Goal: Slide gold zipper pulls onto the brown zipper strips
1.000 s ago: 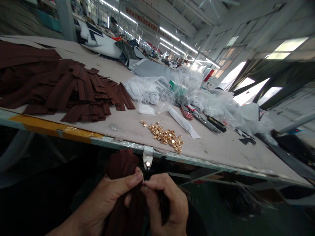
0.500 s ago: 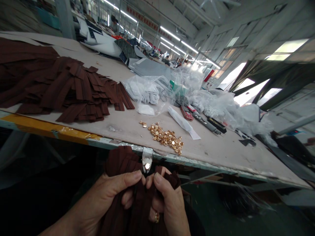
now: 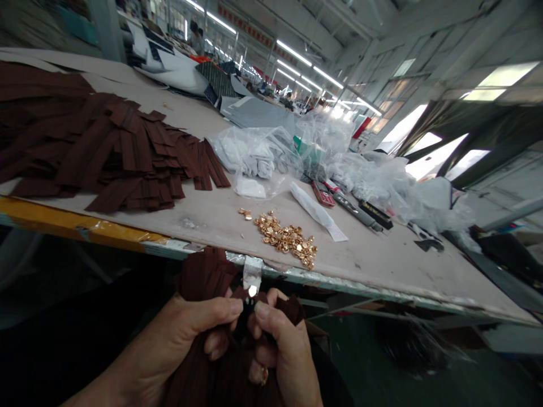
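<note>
Brown zipper strips [image 3: 207, 271] hang between my hands below the table edge. My left hand [image 3: 203, 322] pinches a strip between thumb and fingers, with a bundle of strips behind and under it. My right hand [image 3: 280, 333] pinches the same dark area from the other side, thumb pressed on the fabric. Between the fingertips a small metal holder [image 3: 253, 274] is fixed to the table edge, with a shiny gold piece [image 3: 252, 290] at its tip. Another gold piece [image 3: 264, 375] shows at my right hand's lower fingers.
A large pile of brown strips [image 3: 127, 135] lies at the left of the table [image 3: 220, 226]. Small gold parts [image 3: 288, 240] lie near its front edge. Plastic bags [image 3: 258, 152], a red calculator [image 3: 323, 194] and a grey cutter [image 3: 356, 212] lie behind.
Both hands have shifted slightly left, with the right thumb closer to the left one. Brown fabric now reaches the tip of the metal holder, and a dark gap shows between the thumbs.
</note>
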Available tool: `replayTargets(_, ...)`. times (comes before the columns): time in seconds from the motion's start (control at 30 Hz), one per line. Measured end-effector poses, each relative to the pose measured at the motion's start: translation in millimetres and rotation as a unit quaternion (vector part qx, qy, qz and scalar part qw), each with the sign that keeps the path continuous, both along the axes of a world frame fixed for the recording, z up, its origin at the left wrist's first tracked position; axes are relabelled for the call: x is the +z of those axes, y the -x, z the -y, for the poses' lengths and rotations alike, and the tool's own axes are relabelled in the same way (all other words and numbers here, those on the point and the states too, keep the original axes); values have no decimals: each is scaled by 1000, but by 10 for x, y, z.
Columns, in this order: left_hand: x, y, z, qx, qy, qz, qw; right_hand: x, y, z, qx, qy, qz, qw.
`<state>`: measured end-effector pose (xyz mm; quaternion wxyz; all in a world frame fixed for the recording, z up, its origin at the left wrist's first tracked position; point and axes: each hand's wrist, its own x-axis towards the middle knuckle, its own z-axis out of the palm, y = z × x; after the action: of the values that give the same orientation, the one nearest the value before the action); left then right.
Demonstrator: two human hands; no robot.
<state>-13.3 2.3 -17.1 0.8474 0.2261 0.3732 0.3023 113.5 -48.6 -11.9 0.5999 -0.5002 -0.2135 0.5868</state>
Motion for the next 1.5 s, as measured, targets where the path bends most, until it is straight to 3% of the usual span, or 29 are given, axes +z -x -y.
replayTargets(0.17, 21, 8, -29, -32, -29, 2, 999, 24, 11, -34, -2, 11, 5, 1000)
replayTargets(0.33, 25, -20, -36, -55, 13, 26, 998, 8, 24, -52, -4, -4, -8, 1000)
replayTargets(0.6, 64, -37, -36, -30, 35, 10, 999, -23, 48, -74, -6, -12, -21, 1000)
replayTargets(0.73, 108, -73, -44, -18, 0, 2, 1000, -35, 60, -88, -15, -20, -10, 1000)
replayTargets(0.87, 139, -103, -58, 16, -62, -26, 998, -85, -1, -78, -13, -42, 50, 998)
replayTargets(1.0, 140, -77, -50, 23, -36, -49, 998, -38, -99, -82, -20, -52, 172, 984)
replayTargets(1.23, 50, -54, -38, 7, -14, -52, 999, 182, -97, -197, -19, -62, 377, 924)
replayTargets(1.3, 51, -68, -42, 21, -15, -56, 998, 219, -84, -257, -34, -73, 484, 871)
replayTargets(1.43, 124, -108, -54, 35, 3, -32, 999, 327, -90, -446, -97, -92, 678, 722)
replayTargets(1.5, 162, -129, -61, 35, 23, -12, 999, 390, -102, -531, -108, -86, 695, 705)
